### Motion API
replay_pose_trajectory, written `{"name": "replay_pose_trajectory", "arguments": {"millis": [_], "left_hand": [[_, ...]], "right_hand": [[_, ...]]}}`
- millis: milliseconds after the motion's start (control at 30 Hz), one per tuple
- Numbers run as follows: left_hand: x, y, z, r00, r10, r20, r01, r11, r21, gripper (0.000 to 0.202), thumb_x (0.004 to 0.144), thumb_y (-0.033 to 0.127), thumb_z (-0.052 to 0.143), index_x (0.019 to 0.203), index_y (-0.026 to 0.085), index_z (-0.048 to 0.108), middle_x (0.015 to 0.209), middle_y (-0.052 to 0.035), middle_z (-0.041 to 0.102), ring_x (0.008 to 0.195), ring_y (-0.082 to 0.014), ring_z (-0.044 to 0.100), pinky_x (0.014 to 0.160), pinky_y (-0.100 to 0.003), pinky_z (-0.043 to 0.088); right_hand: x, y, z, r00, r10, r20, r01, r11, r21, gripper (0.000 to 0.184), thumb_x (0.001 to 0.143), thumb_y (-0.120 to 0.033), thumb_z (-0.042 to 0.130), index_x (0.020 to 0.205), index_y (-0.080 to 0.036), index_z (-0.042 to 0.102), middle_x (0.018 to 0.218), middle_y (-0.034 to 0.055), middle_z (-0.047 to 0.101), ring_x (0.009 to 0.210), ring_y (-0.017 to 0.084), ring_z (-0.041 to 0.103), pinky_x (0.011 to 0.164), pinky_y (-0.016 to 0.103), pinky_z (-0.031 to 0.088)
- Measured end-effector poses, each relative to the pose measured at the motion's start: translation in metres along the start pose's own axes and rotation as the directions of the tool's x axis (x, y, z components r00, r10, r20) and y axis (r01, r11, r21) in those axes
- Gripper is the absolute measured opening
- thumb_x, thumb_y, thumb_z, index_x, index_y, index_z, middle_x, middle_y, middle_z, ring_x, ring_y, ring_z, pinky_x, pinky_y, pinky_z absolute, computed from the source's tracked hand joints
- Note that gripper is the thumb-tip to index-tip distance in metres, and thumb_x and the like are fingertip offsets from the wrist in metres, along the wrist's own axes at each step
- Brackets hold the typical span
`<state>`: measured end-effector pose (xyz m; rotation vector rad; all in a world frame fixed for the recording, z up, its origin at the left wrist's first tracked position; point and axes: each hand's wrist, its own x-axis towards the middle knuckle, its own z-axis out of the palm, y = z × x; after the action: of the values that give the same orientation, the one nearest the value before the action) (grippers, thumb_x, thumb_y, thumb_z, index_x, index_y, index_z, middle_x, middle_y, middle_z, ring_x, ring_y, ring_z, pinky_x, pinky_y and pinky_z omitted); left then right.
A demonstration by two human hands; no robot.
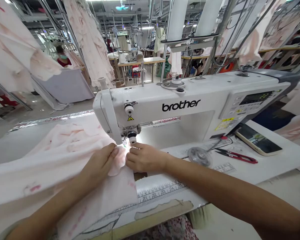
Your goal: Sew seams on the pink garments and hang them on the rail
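The left hand (106, 158) was closed, pinching a fold of the pale pink printed fabric (65, 143) just beside the needle area of the white Brother sewing machine (150, 100). The right hand (146, 160) had its fingers bent at the same fold; because of the bright glare, I could not tell if they gripped it. The fabric spread leftward across the surface (287, 165). Thread snips (240, 156) lay near a smartphone (261, 138), to the right.

The single head-worn view looks forward and down across the counter (287, 162), near the left hand (102, 160) and right hand (146, 158), workshop beyond.
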<state>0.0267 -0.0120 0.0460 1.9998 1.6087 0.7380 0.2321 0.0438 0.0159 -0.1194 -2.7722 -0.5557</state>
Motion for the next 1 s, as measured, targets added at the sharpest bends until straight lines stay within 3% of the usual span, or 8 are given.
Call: {"name": "replay_pose_trajectory", "arguments": {"millis": [67,133,267,500,767,867,1000], "left_hand": [[0.002,-0.001,0.007,0.998,0.060,0.016,-0.062,0.990,0.129,0.035,0.094,0.050,0.040,0.072,0.022,0.040,0.064,0.0021,0.050,0.060,-0.0164,0.050,0.057,-0.030,0.039],[0.002,-0.005,0.013,0.999,0.041,0.003,-0.040,0.974,0.221,0.032,0.089,0.052,0.047,0.080,0.022,0.045,0.070,0.0001,0.056,0.065,-0.0192,0.054,0.061,-0.032,0.042],[-0.001,-0.009,0.013,1.000,-0.006,-0.022,0.010,0.972,0.233,0.026,0.087,0.047,0.053,0.089,0.021,0.053,0.080,-0.0018,0.063,0.074,-0.0209,0.058,0.065,-0.033,0.045],[-0.013,-0.008,0.011,0.964,0.266,-0.019,-0.253,0.934,0.254,0.022,0.096,0.030,0.044,0.085,0.022,0.062,0.085,-0.0019,0.059,0.080,-0.0181,0.055,0.072,-0.032,0.043],[-0.011,-0.014,0.018,0.931,0.362,0.045,-0.342,0.822,0.455,0.009,0.090,0.030,0.059,0.096,0.023,0.057,0.087,-0.0005,0.062,0.084,-0.0210,0.057,0.080,-0.037,0.037],[-0.013,-0.014,0.017,0.886,0.458,0.068,-0.421,0.738,0.528,0.015,0.089,0.017,0.054,0.102,0.022,0.057,0.088,-0.0020,0.063,0.086,-0.0218,0.057,0.084,-0.039,0.037],[-0.016,-0.013,0.014,0.792,0.595,0.136,-0.548,0.595,0.587,0.021,0.090,0.012,0.049,0.107,0.021,0.060,0.083,-0.0031,0.062,0.079,-0.0213,0.054,0.085,-0.041,0.039]], "right_hand": [[-0.003,0.002,-0.002,1.000,-0.014,0.001,0.014,1.000,-0.005,0.019,0.096,-0.010,0.048,0.081,-0.014,0.060,0.080,0.0038,0.057,0.075,0.018,0.049,0.089,0.037,0.035],[-0.006,0.003,-0.003,0.999,0.047,0.013,-0.047,0.997,0.067,0.016,0.096,-0.012,0.052,0.083,-0.014,0.061,0.083,0.0036,0.058,0.079,0.018,0.048,0.088,0.035,0.034],[-0.011,0.005,-0.010,0.981,0.176,0.076,-0.191,0.941,0.278,0.009,0.096,-0.018,0.056,0.093,-0.017,0.065,0.085,0.0017,0.059,0.084,0.018,0.047,0.091,0.032,0.034],[-0.017,0.010,-0.020,0.982,0.142,0.126,-0.181,0.902,0.391,0.016,0.098,-0.020,0.050,0.095,-0.021,0.066,0.084,0.0001,0.060,0.082,0.017,0.047,0.097,0.033,0.032],[-0.018,0.008,-0.019,0.980,0.145,0.137,-0.190,0.889,0.417,0.021,0.100,-0.024,0.049,0.086,-0.020,0.063,0.079,-0.0018,0.060,0.077,0.015,0.049,0.095,0.030,0.033],[-0.017,0.008,-0.019,0.977,0.146,0.156,-0.197,0.896,0.397,0.021,0.099,-0.024,0.050,0.082,-0.020,0.061,0.080,-0.0019,0.061,0.075,0.014,0.049,0.093,0.030,0.034],[-0.016,0.008,-0.019,0.977,0.146,0.158,-0.196,0.906,0.375,0.020,0.098,-0.023,0.053,0.078,-0.020,0.058,0.080,-0.0020,0.062,0.075,0.014,0.049,0.091,0.029,0.035]]}}
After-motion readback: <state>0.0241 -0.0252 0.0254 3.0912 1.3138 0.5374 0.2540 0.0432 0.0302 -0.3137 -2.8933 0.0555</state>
